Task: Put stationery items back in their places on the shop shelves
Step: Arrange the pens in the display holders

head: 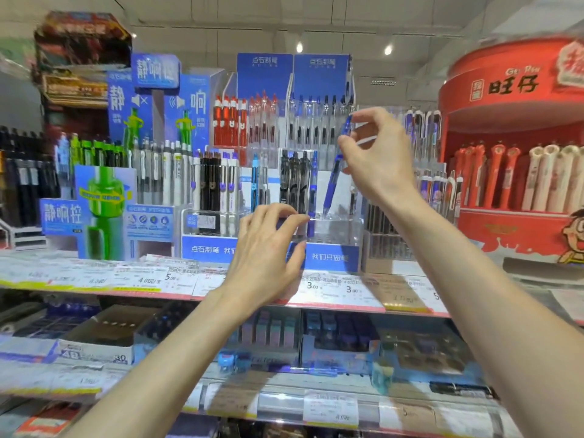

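Pinching a blue pen (337,167) near its upper end between thumb and fingertips, the right hand (376,153) holds it over the clear acrylic pen rack (335,229) on the top shelf (341,298). The pen's long axis runs steeply, tilted, with the cap end up by the fingers and the tip down and to the left, just above the rack's front row of holes. That tip sits immediately right of 1 blue pen already standing in the row (313,184). The left hand (268,251) is lower and in front, fingers curled against the rack's front face, apparently steadying it; whether it actually grips the rack or only touches it cannot be told. Judgement: the right hand is the working hand, and the seating move runs down along the pen's own axis. The pen probably needs bringing upright so the tip finds a free hole. Motion blur hides the individual holes.
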